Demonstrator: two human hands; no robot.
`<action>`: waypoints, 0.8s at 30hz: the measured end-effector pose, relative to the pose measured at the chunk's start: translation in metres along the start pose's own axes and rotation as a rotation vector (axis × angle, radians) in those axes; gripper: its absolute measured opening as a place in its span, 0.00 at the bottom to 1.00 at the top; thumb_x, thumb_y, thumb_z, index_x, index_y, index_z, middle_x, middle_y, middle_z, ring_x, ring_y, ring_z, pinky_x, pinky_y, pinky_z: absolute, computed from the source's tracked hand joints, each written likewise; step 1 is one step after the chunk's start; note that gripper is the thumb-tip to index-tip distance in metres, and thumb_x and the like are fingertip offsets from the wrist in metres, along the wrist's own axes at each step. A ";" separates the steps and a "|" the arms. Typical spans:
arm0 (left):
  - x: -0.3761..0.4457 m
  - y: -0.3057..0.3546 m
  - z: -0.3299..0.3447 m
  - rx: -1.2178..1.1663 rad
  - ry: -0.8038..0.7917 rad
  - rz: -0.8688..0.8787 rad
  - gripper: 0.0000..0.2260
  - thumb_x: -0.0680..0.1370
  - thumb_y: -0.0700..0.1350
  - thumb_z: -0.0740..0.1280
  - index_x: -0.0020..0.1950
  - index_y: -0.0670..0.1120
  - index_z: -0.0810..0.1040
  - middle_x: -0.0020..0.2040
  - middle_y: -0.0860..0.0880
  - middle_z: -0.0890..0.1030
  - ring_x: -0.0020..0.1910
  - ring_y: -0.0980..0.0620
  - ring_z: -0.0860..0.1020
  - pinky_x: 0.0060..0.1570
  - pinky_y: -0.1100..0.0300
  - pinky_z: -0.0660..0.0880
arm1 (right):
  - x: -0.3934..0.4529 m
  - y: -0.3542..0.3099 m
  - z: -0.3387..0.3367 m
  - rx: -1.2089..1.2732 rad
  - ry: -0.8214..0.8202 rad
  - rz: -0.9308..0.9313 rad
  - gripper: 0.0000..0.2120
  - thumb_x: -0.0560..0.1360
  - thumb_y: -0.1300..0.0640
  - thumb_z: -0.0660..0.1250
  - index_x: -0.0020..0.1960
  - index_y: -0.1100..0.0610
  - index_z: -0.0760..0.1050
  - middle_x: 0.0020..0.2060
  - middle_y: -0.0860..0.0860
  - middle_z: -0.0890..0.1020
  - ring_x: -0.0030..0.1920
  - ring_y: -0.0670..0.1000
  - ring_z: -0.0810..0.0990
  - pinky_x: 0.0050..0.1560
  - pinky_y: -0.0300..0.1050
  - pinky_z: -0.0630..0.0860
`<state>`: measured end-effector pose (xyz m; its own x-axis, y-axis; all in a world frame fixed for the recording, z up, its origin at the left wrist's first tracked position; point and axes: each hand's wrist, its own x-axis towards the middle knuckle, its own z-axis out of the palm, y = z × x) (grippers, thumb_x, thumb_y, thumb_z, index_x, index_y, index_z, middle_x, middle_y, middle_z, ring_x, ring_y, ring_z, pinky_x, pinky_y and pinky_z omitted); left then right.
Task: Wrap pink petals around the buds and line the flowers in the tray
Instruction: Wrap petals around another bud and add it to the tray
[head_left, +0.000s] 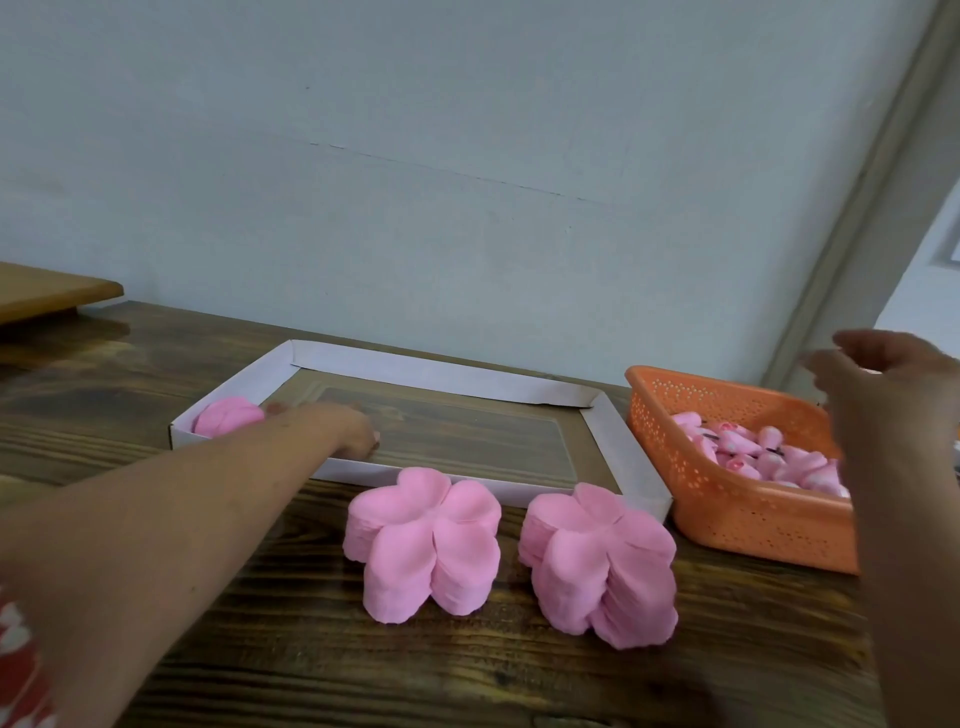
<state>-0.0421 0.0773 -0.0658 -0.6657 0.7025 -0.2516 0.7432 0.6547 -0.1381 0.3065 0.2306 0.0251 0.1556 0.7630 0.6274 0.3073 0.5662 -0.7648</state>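
Head cam: left hand (353, 431) in tray (628, 457), fingers hidden, can't tell grip. One flower (228, 414) far-left corner. Right hand (878, 374) loose, empty, over bud basket (727, 499). I'd grab one bud, then top petal off near stacks (423, 540).

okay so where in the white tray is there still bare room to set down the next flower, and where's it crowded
Most of the white tray floor is bare, from the left hand across to its right wall beside the orange basket. Only the near-left corner is taken, by one pink flower. The table edge in front is crowded with two petal stacks.
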 end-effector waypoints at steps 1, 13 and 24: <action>0.001 0.000 0.001 -0.032 0.000 -0.002 0.22 0.85 0.50 0.49 0.76 0.41 0.59 0.76 0.42 0.62 0.74 0.42 0.62 0.70 0.52 0.60 | 0.012 0.006 -0.002 -0.062 -0.062 0.044 0.14 0.70 0.58 0.70 0.54 0.60 0.79 0.42 0.57 0.81 0.41 0.56 0.79 0.40 0.42 0.76; -0.011 0.002 -0.003 -0.243 0.033 -0.125 0.42 0.76 0.69 0.53 0.79 0.47 0.40 0.78 0.43 0.56 0.76 0.39 0.57 0.72 0.41 0.55 | 0.042 0.053 0.010 -0.905 -1.018 0.001 0.09 0.68 0.55 0.75 0.47 0.56 0.83 0.41 0.53 0.82 0.38 0.50 0.78 0.40 0.41 0.74; -0.053 0.017 -0.040 -0.192 0.439 0.232 0.23 0.78 0.61 0.62 0.67 0.48 0.74 0.65 0.47 0.76 0.64 0.45 0.73 0.62 0.50 0.69 | 0.032 0.060 0.034 -1.147 -1.014 -0.254 0.11 0.74 0.56 0.67 0.55 0.54 0.82 0.53 0.53 0.82 0.51 0.51 0.78 0.50 0.39 0.72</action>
<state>0.0033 0.0622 -0.0168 -0.4817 0.8585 0.1759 0.8758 0.4788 0.0615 0.2977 0.2998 -0.0054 -0.5433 0.8395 -0.0019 0.8288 0.5367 0.1580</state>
